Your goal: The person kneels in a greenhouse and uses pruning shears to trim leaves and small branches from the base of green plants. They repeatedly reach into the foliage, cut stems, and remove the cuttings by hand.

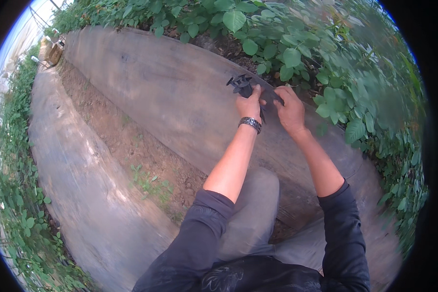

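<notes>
My left hand [250, 104], with a dark link watch [250, 124] at its wrist, is closed around a bunch of black plastic ground stakes [241, 84]. Their flat round heads point up and left, and pointed ends show below the hand. Just to the right, my right hand [290, 109] has its thumb and fingers bent at the upper edge of the dark ground-cover sheet [189, 87]. A dark piece shows by those fingertips; whether it is sheet or a stake, I cannot tell. Both hands are over the sheet, beside the leafy plants.
Leafy green plants [292, 56] line the sheet's upper and right side. A bare soil strip [131, 142] with small weeds [151, 184] runs between this sheet and a second sheet [91, 189]. A cardboard box [53, 54] stands at the far upper left. My bent knee [259, 189] rests near the lower middle.
</notes>
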A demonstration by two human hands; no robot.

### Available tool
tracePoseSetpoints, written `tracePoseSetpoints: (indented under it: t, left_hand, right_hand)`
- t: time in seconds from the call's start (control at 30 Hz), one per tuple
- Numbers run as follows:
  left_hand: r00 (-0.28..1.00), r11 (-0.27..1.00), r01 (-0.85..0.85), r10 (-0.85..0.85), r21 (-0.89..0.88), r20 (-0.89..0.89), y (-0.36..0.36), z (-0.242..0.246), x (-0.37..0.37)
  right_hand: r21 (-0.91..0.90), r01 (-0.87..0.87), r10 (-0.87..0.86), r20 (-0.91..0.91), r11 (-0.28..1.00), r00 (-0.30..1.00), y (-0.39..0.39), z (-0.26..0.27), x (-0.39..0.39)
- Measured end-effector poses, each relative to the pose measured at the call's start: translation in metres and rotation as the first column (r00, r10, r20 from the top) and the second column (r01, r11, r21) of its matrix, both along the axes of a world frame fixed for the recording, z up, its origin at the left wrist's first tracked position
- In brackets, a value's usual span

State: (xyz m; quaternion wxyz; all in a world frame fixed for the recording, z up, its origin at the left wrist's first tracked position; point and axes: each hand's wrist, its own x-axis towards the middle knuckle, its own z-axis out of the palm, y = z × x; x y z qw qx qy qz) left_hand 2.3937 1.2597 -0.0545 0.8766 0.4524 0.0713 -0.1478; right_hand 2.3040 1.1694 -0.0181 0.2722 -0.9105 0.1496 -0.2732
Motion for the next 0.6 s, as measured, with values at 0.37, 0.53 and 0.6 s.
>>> tracePoseSetpoints:
  t: [0.37, 0.53, 0.6]
  left_hand:
    - [0.990, 0.995, 0.085, -0.089, -0.043, -0.113, -0.010, -0.013, 0.013]
    - [0.996, 0.992, 0.092, -0.092, -0.088, 0.000, 0.001, -0.002, -0.007]
    - [0.996, 0.984, 0.090, -0.093, -0.156, -0.009, 0.009, 0.002, -0.019]
  right_hand:
    - [0.413, 0.158, -0.119, -0.118, 0.897, 0.986, -0.009, 0.005, 0.008]
    - [0.207, -0.019, 0.009, 0.050, 0.978, 0.999, -0.007, -0.007, -0.002]
    - [0.141, 0.033, -0.046, 0.091, 0.989, 0.995, 0.003, -0.018, -0.012]
